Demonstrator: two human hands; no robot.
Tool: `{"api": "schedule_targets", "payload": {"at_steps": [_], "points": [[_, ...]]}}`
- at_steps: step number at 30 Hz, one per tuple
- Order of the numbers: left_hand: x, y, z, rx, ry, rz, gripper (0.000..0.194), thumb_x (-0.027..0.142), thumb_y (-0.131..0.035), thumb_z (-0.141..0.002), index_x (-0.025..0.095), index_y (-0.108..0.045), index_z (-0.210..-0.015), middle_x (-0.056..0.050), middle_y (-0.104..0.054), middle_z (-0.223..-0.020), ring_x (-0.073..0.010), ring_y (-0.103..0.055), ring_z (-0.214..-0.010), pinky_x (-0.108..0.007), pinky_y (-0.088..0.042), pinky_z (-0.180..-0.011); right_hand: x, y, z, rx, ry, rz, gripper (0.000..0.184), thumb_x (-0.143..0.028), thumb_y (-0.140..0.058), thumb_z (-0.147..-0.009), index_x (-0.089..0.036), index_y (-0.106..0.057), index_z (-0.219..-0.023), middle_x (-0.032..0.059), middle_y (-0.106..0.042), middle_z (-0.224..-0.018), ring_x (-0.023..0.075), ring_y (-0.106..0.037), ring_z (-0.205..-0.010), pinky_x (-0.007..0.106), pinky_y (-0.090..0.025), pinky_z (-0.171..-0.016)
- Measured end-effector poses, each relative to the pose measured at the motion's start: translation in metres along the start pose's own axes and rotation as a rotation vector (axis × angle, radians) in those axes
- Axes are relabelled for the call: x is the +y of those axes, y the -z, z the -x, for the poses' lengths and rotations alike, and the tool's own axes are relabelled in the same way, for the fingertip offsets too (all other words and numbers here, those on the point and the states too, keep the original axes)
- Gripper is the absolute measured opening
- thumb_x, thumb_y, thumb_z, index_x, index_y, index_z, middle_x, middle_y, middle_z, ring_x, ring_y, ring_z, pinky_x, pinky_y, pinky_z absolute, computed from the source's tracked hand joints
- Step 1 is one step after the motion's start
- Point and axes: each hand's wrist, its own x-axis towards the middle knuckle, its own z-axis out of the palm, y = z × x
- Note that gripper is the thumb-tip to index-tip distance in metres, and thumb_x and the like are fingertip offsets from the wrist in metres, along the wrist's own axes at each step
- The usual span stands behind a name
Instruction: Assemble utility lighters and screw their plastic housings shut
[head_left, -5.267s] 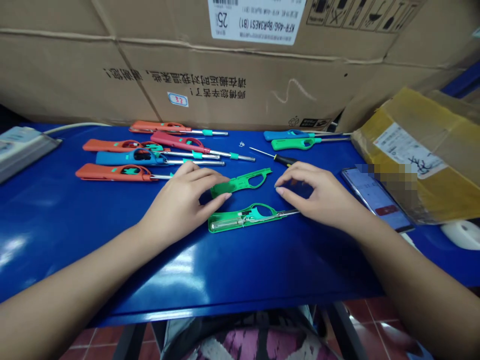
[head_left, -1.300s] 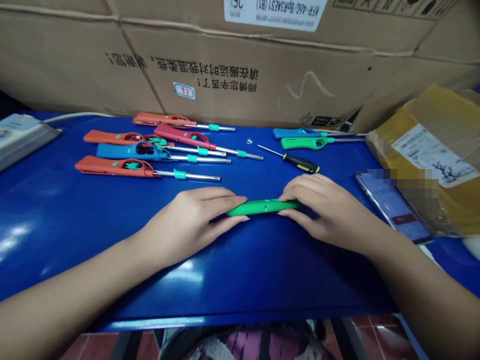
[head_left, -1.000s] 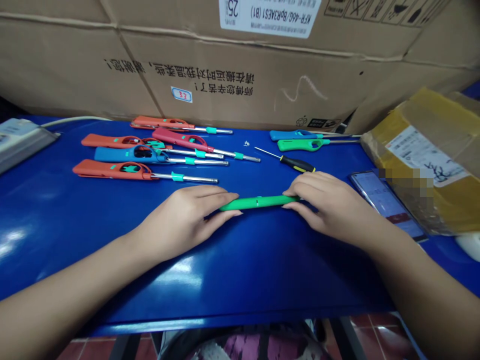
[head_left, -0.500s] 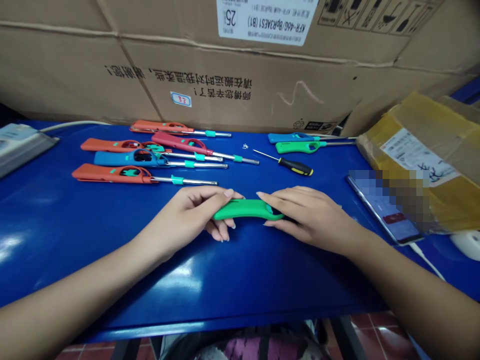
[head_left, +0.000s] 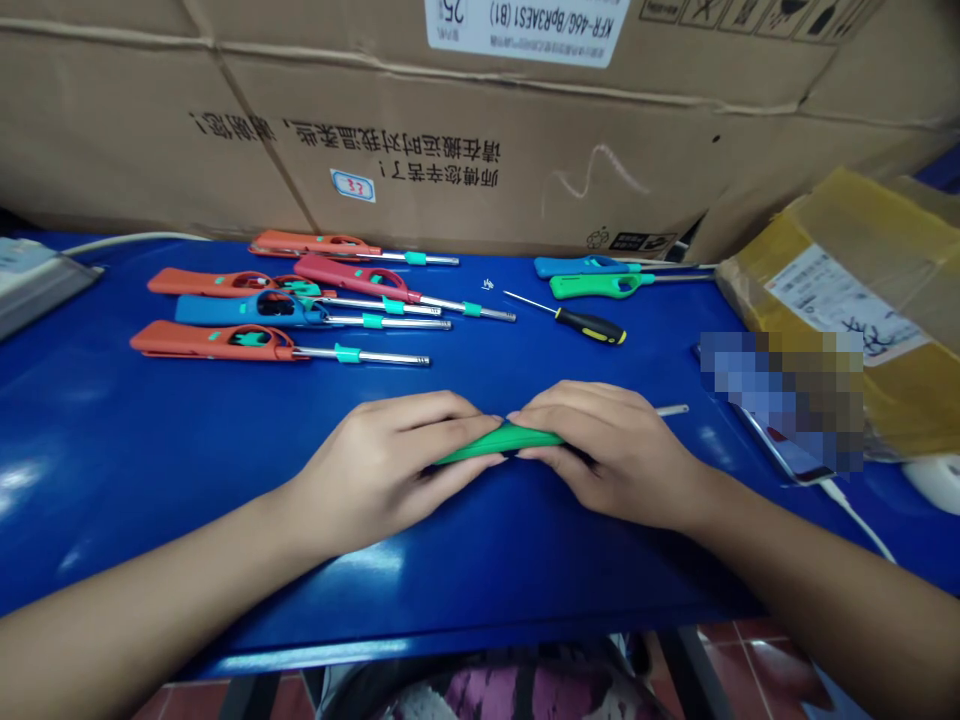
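Observation:
Both hands grip a green gas lighter [head_left: 495, 443] above the blue table [head_left: 480, 570]. My left hand [head_left: 397, 460] is closed over the handle's left end, fingers on top and thumb below. My right hand [head_left: 607, 440] wraps the other end, and the metal tip of the lighter sticks out past its far side. Much of the lighter is hidden by my fingers. Beyond my hands lie an orange lighter [head_left: 195, 340], a blue lighter [head_left: 217, 310] and a red lighter [head_left: 345, 273], with metal tubes pointing right.
A black and yellow screwdriver [head_left: 592, 327] lies near small white bits [head_left: 487, 285]. Farther right are a green lighter [head_left: 592, 286], a phone [head_left: 795, 455] and a taped package [head_left: 817, 230]. A cardboard box [head_left: 420, 120] stands along the back; a power strip [head_left: 37, 285] sits at left.
My left hand has turned and closed its fingers over the top of the green lighter. The lighter has rolled, showing a narrower edge, and my right hand has shifted inward along it.

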Motion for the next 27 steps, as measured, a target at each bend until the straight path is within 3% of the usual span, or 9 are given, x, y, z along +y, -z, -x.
{"api": "schedule_targets", "payload": {"at_steps": [3,7,11,17,20,24,27], "points": [[0.004,-0.003,0.000,0.049,0.004,0.001,0.022,0.016,-0.071,-0.092,0.012,-0.073,-0.113,-0.006,-0.076,-0.098,-0.0115,-0.072,-0.082,-0.018,-0.058,-0.079,-0.003,-0.005,0.000,0.029,-0.016,0.024,0.019,-0.026,-0.058,-0.100,-0.014,-0.069,-0.108,0.0080,-0.076,-0.096,0.0207,-0.071,-0.088,0.034,-0.054,-0.077],[0.000,-0.002,-0.002,0.061,0.043,0.036,0.021,0.017,-0.071,-0.092,0.012,-0.075,-0.112,-0.006,-0.077,-0.098,-0.0118,-0.073,-0.084,-0.017,-0.057,-0.081,0.003,-0.003,-0.003,0.052,-0.031,0.027,0.019,-0.030,-0.061,-0.100,-0.017,-0.071,-0.109,0.0051,-0.079,-0.103,0.0190,-0.074,-0.093,0.032,-0.054,-0.082],[-0.015,0.002,-0.004,0.002,0.176,0.086,0.019,0.027,-0.075,-0.090,0.017,-0.079,-0.106,-0.003,-0.079,-0.097,-0.0133,-0.074,-0.082,-0.020,-0.058,-0.080,0.017,0.010,-0.001,-0.002,0.018,0.065,0.021,-0.026,-0.061,-0.100,-0.016,-0.071,-0.115,0.0052,-0.080,-0.112,0.0193,-0.075,-0.098,0.033,-0.053,-0.089],[-0.027,0.005,-0.006,0.017,0.368,0.149,0.027,0.041,-0.077,-0.088,0.023,-0.080,-0.108,0.000,-0.081,-0.097,-0.0153,-0.075,-0.081,-0.021,-0.057,-0.068,0.027,0.015,0.004,0.022,-0.120,0.116,0.014,-0.024,-0.058,-0.100,-0.016,-0.070,-0.100,0.0071,-0.077,-0.093,0.0217,-0.072,-0.085,0.034,-0.053,-0.078],[-0.023,0.006,-0.006,0.007,0.373,0.168,0.022,0.039,-0.075,-0.089,0.024,-0.081,-0.105,0.001,-0.082,-0.099,-0.0152,-0.076,-0.083,-0.020,-0.057,-0.071,0.026,0.013,0.003,-0.027,-0.196,0.102,0.017,-0.025,-0.053,-0.102,-0.017,-0.066,-0.097,0.0073,-0.075,-0.092,0.0222,-0.070,-0.084,0.034,-0.052,-0.075],[-0.022,0.008,-0.007,0.031,0.423,0.187,0.021,0.040,-0.077,-0.087,0.028,-0.082,-0.104,0.003,-0.082,-0.099,-0.0157,-0.076,-0.085,-0.020,-0.058,-0.075,0.028,0.019,0.001,-0.120,-0.206,0.042,0.015,-0.028,-0.056,-0.101,-0.020,-0.065,-0.109,0.0062,-0.074,-0.105,0.0228,-0.069,-0.097,0.037,-0.050,-0.090],[-0.026,0.008,-0.008,0.048,0.517,0.271,0.024,0.042,-0.080,-0.083,0.029,-0.082,-0.104,0.003,-0.082,-0.100,-0.0170,-0.076,-0.086,-0.022,-0.060,-0.076,0.031,0.024,0.001,-0.141,-0.241,0.000,0.011,-0.026,-0.059,-0.099,-0.020,-0.065,-0.106,0.0059,-0.074,-0.104,0.0231,-0.068,-0.097,0.037,-0.049,-0.090]]}}
